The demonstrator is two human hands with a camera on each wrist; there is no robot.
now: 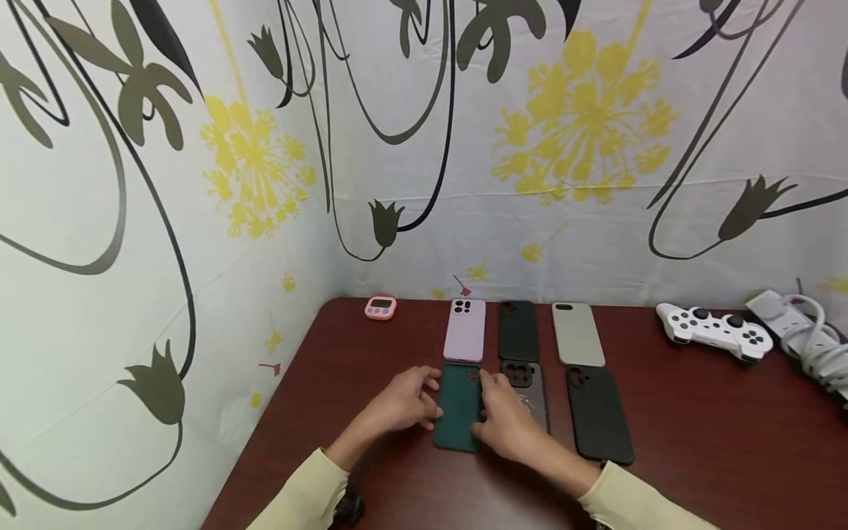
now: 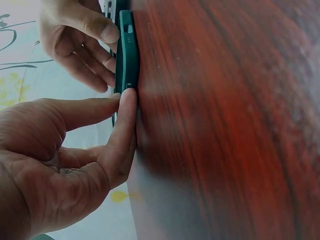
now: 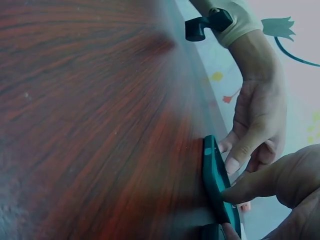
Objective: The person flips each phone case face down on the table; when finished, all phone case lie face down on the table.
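Observation:
A dark green phone case (image 1: 457,412) lies at the front left of a group of cases. My left hand (image 1: 405,400) pinches its left edge between thumb and fingers. From the other side my right hand (image 1: 506,419) grips the right edge, thumb near the lower corner. In the left wrist view, the case's thin side (image 2: 130,55) shows a port slot, low over the tabletop. A grey case with a dark camera frame (image 1: 520,374) is partly hidden behind my right hand. Just beyond the green case lies a lilac case (image 1: 465,331).
Also in the rows are a dark case (image 1: 518,331), a pale grey-green case (image 1: 578,335) and a black case (image 1: 599,414). A pink timer (image 1: 380,308) sits at the back left. At right are a white game controller (image 1: 715,331) and a white power strip with cable (image 1: 804,338).

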